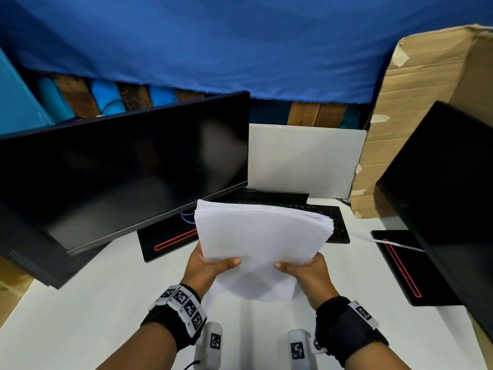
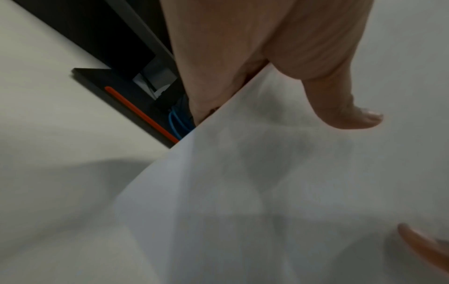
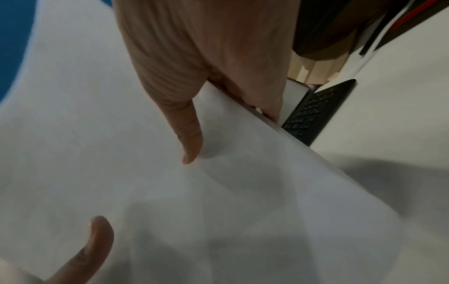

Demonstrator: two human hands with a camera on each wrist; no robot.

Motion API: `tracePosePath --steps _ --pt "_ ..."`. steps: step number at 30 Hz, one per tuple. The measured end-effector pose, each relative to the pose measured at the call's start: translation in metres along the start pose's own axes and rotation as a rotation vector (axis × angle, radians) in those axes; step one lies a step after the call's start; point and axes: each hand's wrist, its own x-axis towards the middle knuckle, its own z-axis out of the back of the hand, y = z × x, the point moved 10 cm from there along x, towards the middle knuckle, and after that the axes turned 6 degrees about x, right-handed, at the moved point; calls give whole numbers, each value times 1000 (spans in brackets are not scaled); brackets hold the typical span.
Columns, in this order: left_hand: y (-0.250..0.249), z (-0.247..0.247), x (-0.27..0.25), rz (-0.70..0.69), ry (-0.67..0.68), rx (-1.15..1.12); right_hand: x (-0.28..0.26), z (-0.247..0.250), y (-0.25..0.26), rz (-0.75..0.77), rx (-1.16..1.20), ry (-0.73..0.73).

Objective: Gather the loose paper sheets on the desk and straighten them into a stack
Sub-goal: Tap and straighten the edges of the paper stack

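A thick bundle of white paper sheets [image 1: 262, 236] is held upright above the white desk [image 1: 80, 316], bowed, with its lower edge near the desktop. My left hand [image 1: 213, 265] grips its left side, thumb on the near face and fingers hidden behind. My right hand [image 1: 304, 268] grips its right side the same way. In the left wrist view the left hand [image 2: 316, 86] pinches the sheets [image 2: 267, 192]. In the right wrist view the right hand [image 3: 206, 96] pinches the sheets [image 3: 218, 201], and the other thumb shows at the lower left.
A dark monitor [image 1: 120, 172] on a red-lined base [image 1: 170, 241] stands at the left. A second monitor [image 1: 448, 204] stands at the right. A black keyboard [image 1: 338, 225] lies behind the sheets. A white board [image 1: 306, 158] and a cardboard box [image 1: 416, 116] stand at the back.
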Motion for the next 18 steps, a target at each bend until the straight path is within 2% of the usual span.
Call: tracePosePath --steps 5,9,18 --pt "11 5 1 31 -20 24 -5 2 3 20 43 -22" --pt "8 2 1 35 -5 43 -7 -7 7 1 30 34" --pt "-2 2 5 -26 -7 21 -7 -11 24 102 89 35"
